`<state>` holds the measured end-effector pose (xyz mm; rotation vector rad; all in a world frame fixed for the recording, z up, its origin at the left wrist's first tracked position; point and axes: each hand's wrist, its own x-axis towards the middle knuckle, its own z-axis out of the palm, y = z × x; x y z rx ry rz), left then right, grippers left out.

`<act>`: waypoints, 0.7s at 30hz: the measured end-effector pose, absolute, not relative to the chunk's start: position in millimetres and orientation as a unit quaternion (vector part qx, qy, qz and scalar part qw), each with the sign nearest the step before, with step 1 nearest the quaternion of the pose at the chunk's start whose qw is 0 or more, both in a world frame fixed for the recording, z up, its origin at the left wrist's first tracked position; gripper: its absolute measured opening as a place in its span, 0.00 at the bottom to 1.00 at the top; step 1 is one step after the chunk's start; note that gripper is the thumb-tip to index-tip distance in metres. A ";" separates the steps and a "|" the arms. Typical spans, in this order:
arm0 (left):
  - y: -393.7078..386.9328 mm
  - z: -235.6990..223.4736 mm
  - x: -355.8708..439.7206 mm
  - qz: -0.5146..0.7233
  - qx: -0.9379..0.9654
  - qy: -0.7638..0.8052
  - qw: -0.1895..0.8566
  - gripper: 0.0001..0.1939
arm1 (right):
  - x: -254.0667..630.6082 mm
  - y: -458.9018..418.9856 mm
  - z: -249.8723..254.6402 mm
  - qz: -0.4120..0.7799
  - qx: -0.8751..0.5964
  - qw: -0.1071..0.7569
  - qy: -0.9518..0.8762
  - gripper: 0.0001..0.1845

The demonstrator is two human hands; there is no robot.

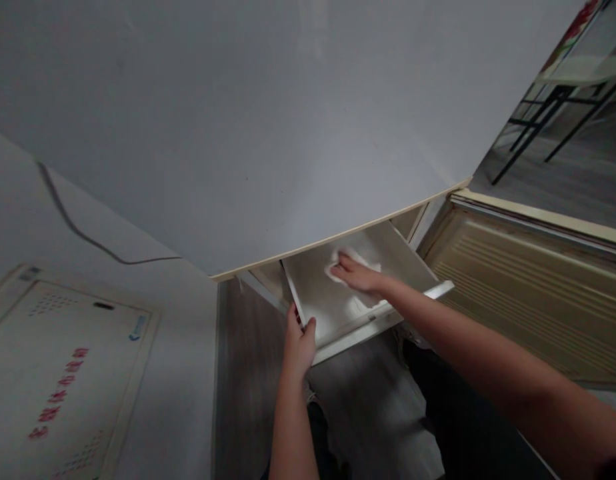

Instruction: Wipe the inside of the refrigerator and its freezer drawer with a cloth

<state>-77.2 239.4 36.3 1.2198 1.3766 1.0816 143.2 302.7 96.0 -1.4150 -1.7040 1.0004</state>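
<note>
A white drawer [328, 317] is pulled out beneath the overhanging pale panel [288, 133]. My left hand [299, 345] is closed on the front left corner of the drawer, thumb on the inner side and fingers around the outside. Inside the drawer, my right hand [359, 275] presses a crumpled white cloth [370, 300] against the bottom. Whether it is fabric or paper I cannot tell. The fingers partly cover the cloth, and the drawer's back end is hidden under the panel.
An open door with a yellowed, ribbed inner side [518, 287] stands to the right. At left, a white wall box [73, 373] with red lettering and a dark cable [83, 233] are on the wall. A chair [563, 100] stands upper right. My legs are below the drawer.
</note>
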 end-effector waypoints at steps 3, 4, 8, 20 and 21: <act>245.4 26.9 -83.5 0.404 0.505 0.566 0.511 0.26 | 85.1 345.5 59.5 0.290 -0.582 0.021 -0.760 0.41; 246.7 24.7 -85.1 0.395 0.514 0.566 0.509 0.26 | 72.8 354.3 48.5 0.240 -0.564 -0.028 -0.790 0.48; 248.9 22.3 -88.3 0.371 0.558 0.576 0.468 0.26 | 63.0 375.2 23.2 0.158 -0.537 -0.061 -0.826 0.60; 250.8 25.6 -89.3 0.341 0.590 0.598 0.422 0.25 | 216.4 371.8 41.3 0.104 -0.729 -0.015 -0.677 0.32; 250.8 26.1 -88.7 0.345 0.588 0.598 0.422 0.26 | 226.4 367.5 42.7 0.093 -0.734 -0.015 -0.672 0.32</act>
